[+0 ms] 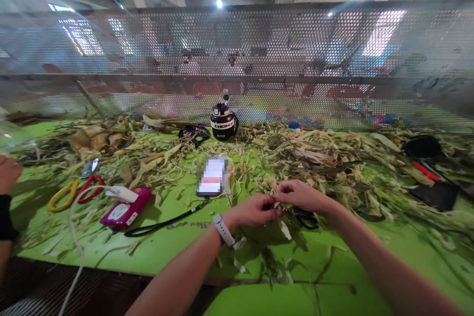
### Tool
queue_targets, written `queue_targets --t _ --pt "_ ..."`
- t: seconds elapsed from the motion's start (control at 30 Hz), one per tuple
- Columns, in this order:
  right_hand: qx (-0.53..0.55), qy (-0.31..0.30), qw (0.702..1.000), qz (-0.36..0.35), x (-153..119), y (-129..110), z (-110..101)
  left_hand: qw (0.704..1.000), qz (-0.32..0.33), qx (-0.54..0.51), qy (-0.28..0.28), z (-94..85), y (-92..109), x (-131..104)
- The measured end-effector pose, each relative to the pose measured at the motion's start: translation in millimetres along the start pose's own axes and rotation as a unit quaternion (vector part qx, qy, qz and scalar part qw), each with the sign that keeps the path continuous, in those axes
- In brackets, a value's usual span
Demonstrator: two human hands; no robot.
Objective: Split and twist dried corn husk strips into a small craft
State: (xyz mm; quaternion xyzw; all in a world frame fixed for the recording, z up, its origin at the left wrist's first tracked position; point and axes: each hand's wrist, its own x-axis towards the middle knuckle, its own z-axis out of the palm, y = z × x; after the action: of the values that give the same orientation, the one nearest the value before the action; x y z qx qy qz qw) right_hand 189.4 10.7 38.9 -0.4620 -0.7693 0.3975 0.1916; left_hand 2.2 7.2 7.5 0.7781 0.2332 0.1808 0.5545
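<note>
The fingertips of the left hand [255, 211] and right hand [301, 196] meet, pinched together on a strip of husk [284, 230], its pale end showing below them above the green table [166, 253]. Nearby lie a phone [212, 177] and a husk heap [318, 153]; farther out are a socket block [119, 213], scissors [90, 168], a bottle [223, 124] and another person's hand [9, 174].

Bright windows [83, 37] show through a perforated metal screen [237, 24] behind the green table [166, 251].
</note>
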Motion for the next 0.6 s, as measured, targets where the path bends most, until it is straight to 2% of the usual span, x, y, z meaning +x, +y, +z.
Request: queue_targets --t 0.13,0.27,0.4,0.6 --pt "0.028 -0.005 0.999 -0.016 0.7 1.2 2.3 1.000 -0.008 0.000 -0.010 1.4 0.6 0.1" --pt "-0.006 0.019 1.000 0.001 0.6 1.5 1.6 1.000 -0.001 0.003 -0.014 1.7 -1.2 0.4" --pt "-0.028 0.009 1.000 0.004 -0.5 -0.2 0.9 0.999 -0.009 0.047 -0.002 1.2 -1.4 0.7" --pt "-0.048 0.068 0.997 -0.005 -2.4 -6.0 3.8 0.999 -0.021 0.049 0.010 0.6 0.1 0.8"
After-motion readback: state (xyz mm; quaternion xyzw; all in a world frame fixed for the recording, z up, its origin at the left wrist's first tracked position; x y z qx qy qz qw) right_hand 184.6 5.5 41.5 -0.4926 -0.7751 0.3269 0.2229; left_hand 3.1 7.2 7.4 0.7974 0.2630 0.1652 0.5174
